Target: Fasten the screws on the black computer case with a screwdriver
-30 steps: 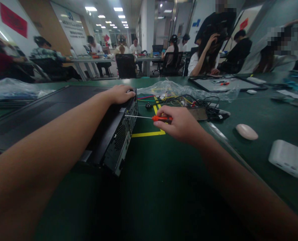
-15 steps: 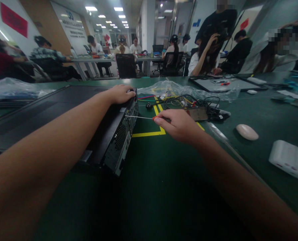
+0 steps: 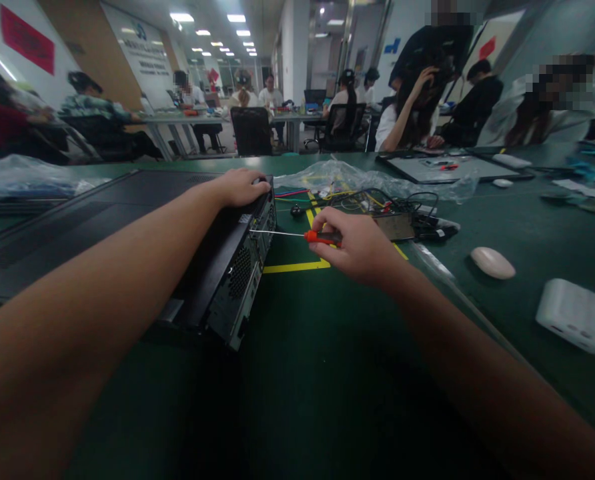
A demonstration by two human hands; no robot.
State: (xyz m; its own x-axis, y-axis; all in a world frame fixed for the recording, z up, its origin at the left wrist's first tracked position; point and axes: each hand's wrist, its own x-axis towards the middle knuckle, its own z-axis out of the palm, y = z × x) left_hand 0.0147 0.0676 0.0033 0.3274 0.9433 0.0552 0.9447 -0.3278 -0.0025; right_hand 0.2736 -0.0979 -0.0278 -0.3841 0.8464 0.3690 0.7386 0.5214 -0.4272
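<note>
A black computer case [image 3: 127,220] lies flat on the green table, its perforated back panel facing right. My left hand [image 3: 240,187] rests palm down on the case's top far corner, fingers curled over the edge. My right hand [image 3: 357,243] is closed around the red handle of a thin screwdriver [image 3: 313,235]. The metal shaft runs left and its tip touches the upper part of the back panel.
Clear plastic bags, coloured wires and a small circuit board [image 3: 397,223] lie behind my right hand. A pink oval mouse [image 3: 492,262] and a white box [image 3: 575,315] sit at the right. Yellow tape marks the table [image 3: 297,267]. Other people sit at the far side and at rear tables.
My right hand's fingers shifted round the screwdriver handle, covering then uncovering its red grip. The screwdriver tip stays on the back panel. My left hand has not moved.
</note>
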